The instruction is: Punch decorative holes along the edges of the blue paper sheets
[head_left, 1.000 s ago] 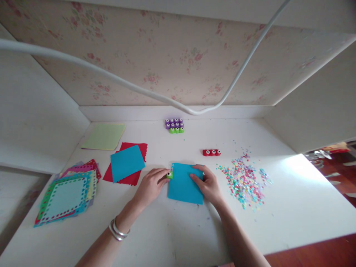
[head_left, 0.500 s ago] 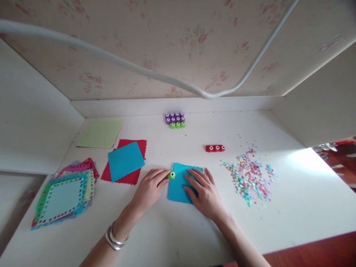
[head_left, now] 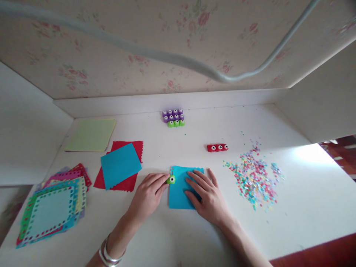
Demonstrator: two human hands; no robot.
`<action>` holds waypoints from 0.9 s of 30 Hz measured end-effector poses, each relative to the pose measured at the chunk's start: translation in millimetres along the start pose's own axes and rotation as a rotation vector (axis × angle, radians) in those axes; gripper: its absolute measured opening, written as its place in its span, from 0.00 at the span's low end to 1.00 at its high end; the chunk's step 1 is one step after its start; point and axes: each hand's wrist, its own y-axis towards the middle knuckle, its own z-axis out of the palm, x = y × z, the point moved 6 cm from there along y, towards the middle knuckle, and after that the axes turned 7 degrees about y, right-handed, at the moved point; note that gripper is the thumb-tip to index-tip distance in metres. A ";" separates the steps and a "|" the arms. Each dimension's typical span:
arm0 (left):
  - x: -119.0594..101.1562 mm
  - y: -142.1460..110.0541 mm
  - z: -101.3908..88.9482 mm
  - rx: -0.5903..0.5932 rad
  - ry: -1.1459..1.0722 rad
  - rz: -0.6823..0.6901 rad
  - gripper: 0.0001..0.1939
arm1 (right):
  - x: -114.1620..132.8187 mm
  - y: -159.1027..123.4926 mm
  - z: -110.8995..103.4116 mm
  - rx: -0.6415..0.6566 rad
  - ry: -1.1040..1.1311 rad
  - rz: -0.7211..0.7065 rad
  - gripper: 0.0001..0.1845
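A blue sheet of paper [head_left: 178,196] lies on the white table, with small punched shapes along its upper left edge. My left hand [head_left: 148,191] pinches a small green craft punch [head_left: 171,180] that sits on the sheet's left edge; a white button with a dark star mark is on top of it. Across the right half of the sheet my right hand [head_left: 205,193] lies flat, fingers spread, pressing on the paper. It hides the sheet's right edge.
Purple and green punches [head_left: 174,117] stand at the back; red punches [head_left: 217,148] are to their right. Paper confetti [head_left: 256,178] is scattered at right. Blue and red sheets [head_left: 121,165], pale green paper [head_left: 91,135] and punched sheets [head_left: 51,207] lie left. A white cable [head_left: 178,61] hangs ahead.
The camera view has shifted slightly. The green punch sits a little further down the blue sheet's left edge, still in my left hand. My right hand stays on the paper.
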 end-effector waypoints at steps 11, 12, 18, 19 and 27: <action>0.9 0.2 2.1 0.005 0.008 -0.004 0.15 | -0.4 1.1 -0.9 -0.012 0.015 0.004 0.20; 1.2 -0.3 2.0 0.009 0.007 -0.006 0.16 | -0.4 1.1 -1.0 -0.010 0.015 0.004 0.20; 1.5 3.1 -4.6 0.088 -0.019 -0.084 0.21 | -0.6 0.7 -1.0 -0.001 0.005 0.010 0.19; -0.2 6.0 -6.0 0.103 -0.022 -0.101 0.21 | -0.6 0.7 -0.9 0.001 0.001 0.011 0.19; -14.0 32.7 -7.5 0.076 0.020 -0.158 0.09 | 0.0 -0.1 -0.7 0.004 -0.010 0.010 0.18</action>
